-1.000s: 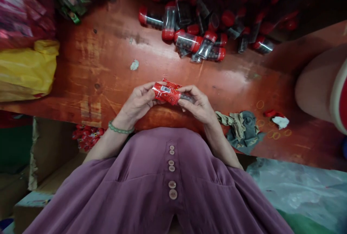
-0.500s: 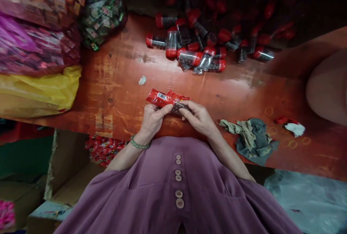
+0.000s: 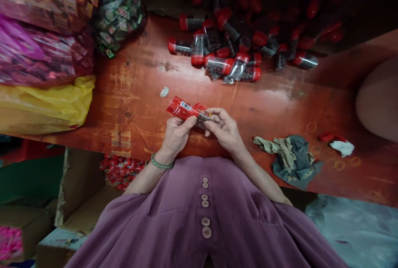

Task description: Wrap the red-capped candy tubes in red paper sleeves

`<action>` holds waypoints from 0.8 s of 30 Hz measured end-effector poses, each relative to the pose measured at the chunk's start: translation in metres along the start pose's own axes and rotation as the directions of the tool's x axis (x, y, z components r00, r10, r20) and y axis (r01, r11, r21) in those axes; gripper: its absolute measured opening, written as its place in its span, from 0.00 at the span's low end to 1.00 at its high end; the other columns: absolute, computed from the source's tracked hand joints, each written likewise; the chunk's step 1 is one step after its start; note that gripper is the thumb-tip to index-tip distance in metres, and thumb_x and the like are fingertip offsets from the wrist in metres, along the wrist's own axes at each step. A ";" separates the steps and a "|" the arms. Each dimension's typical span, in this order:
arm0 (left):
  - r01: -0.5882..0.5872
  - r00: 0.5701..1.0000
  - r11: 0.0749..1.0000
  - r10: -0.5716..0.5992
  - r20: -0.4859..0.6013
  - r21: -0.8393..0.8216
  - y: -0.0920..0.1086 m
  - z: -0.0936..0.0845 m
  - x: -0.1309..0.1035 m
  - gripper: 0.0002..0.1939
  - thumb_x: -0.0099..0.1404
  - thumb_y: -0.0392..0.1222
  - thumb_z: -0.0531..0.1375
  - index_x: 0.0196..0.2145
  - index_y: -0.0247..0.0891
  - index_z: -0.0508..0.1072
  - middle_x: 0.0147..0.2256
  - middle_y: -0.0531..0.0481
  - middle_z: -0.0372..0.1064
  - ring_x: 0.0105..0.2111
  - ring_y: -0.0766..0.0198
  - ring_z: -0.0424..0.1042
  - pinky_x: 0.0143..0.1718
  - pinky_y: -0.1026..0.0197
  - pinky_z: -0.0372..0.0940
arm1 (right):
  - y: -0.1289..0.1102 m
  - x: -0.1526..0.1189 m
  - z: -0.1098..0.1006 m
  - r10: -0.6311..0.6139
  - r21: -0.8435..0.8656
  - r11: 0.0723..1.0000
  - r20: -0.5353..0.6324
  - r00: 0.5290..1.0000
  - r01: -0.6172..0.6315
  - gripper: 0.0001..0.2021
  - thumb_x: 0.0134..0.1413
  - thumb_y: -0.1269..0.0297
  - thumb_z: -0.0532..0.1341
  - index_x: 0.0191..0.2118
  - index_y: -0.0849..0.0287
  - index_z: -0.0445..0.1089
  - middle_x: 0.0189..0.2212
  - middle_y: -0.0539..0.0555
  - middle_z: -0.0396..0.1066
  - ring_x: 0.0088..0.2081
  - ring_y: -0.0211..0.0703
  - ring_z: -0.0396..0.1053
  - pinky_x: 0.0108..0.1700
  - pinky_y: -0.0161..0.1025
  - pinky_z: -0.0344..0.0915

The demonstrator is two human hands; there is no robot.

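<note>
My left hand [image 3: 175, 135], with a green bead bracelet on its wrist, pinches a red printed wrapper [image 3: 181, 108] that has a white barcode patch. Just right of its thumb shows a clear packet part [image 3: 202, 120] with dark round pieces inside. The thumb and fingers of my right hand [image 3: 226, 130] close on the right end of this clear part. Behind it, a second red printed piece [image 3: 200, 105] sticks out, partly covered by my right fingers. Whether the red and clear parts are one packet, I cannot tell.
Clear tubes with red caps [image 3: 217, 65] lie heaped at the back. Filled plastic bags [image 3: 46, 52] stand at the left above a yellow bag [image 3: 52, 102]. A grey-green cloth [image 3: 292, 160], rubber bands [image 3: 340, 165] and a white scrap [image 3: 343, 148] lie at the right.
My right fingers have spread a little and cover more of the second red piece. The red wrapper has tilted, its left end slightly higher. The view has shifted slightly.
</note>
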State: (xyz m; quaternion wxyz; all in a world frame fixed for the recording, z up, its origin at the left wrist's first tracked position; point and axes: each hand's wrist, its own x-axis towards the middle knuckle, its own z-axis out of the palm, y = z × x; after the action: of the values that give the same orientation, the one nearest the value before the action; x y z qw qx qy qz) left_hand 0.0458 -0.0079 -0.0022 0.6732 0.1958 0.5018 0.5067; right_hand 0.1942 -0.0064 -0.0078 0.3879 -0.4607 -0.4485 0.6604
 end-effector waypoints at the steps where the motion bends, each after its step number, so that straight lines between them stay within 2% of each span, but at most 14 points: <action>1: 0.012 1.000 1.000 -0.013 0.026 0.006 0.001 0.000 0.000 0.17 0.47 0.53 0.73 0.26 0.38 0.79 0.29 0.49 0.79 0.33 0.61 0.77 0.43 0.57 0.70 | 0.001 0.001 0.001 0.024 0.073 0.997 -0.004 1.000 -0.023 0.18 0.55 0.52 0.65 0.45 0.54 0.62 0.33 0.46 0.73 0.22 0.29 0.65 0.28 0.32 0.68; 4: 0.035 0.996 0.999 -0.035 0.079 0.002 0.003 0.000 0.000 0.17 0.49 0.53 0.73 0.30 0.37 0.80 0.33 0.46 0.80 0.38 0.58 0.78 0.47 0.55 0.70 | 0.002 0.004 0.008 0.008 0.132 0.991 -0.062 0.998 0.000 0.19 0.53 0.52 0.67 0.44 0.53 0.61 0.32 0.45 0.72 0.24 0.29 0.67 0.29 0.30 0.69; 7: 0.000 0.999 0.998 0.002 0.038 -0.059 0.004 0.000 0.001 0.19 0.46 0.54 0.74 0.32 0.39 0.81 0.34 0.47 0.80 0.40 0.57 0.78 0.48 0.55 0.69 | -0.001 0.004 0.015 -0.036 0.112 0.993 -0.076 0.996 0.044 0.18 0.54 0.53 0.67 0.44 0.54 0.62 0.35 0.47 0.73 0.26 0.30 0.68 0.31 0.31 0.71; 10: -0.039 0.999 0.991 0.035 -0.037 -0.124 0.001 0.000 0.001 0.18 0.46 0.54 0.74 0.30 0.40 0.80 0.31 0.50 0.79 0.36 0.60 0.77 0.43 0.58 0.70 | -0.002 0.005 0.019 -0.018 0.120 0.992 -0.048 0.999 0.024 0.18 0.53 0.51 0.67 0.41 0.55 0.63 0.34 0.47 0.73 0.27 0.31 0.69 0.31 0.33 0.72; 15: 0.056 0.998 0.990 -0.061 -0.031 -0.127 -0.006 0.002 -0.005 0.17 0.45 0.52 0.75 0.22 0.37 0.78 0.22 0.54 0.73 0.22 0.72 0.66 0.28 0.66 0.64 | 0.001 0.009 0.019 0.051 0.192 0.980 -0.047 0.998 -0.041 0.21 0.45 0.50 0.72 0.36 0.55 0.62 0.28 0.44 0.73 0.25 0.32 0.72 0.32 0.33 0.74; 21: 0.115 0.993 0.988 -0.119 -0.027 -0.103 -0.004 -0.002 -0.013 0.19 0.43 0.52 0.76 0.18 0.35 0.75 0.19 0.54 0.70 0.21 0.73 0.65 0.28 0.66 0.64 | 0.002 0.011 0.022 0.109 0.231 0.968 -0.035 0.993 -0.098 0.26 0.37 0.49 0.75 0.30 0.54 0.58 0.27 0.43 0.72 0.23 0.32 0.72 0.28 0.31 0.72; 24: 0.117 0.992 0.989 -0.121 -0.047 -0.085 -0.001 -0.009 -0.022 0.19 0.43 0.53 0.75 0.19 0.35 0.76 0.19 0.55 0.70 0.20 0.73 0.63 0.26 0.66 0.63 | 0.004 0.010 0.030 0.115 0.222 0.968 0.026 0.993 -0.118 0.27 0.37 0.47 0.74 0.28 0.54 0.55 0.29 0.45 0.73 0.22 0.32 0.71 0.25 0.32 0.70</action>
State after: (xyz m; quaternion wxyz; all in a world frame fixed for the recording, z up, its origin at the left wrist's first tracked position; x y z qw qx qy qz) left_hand 0.0385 -0.0299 0.0033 0.6965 0.1243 0.5086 0.4907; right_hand 0.1619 -0.0054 -0.0090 0.3948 -0.4354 -0.3464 0.7311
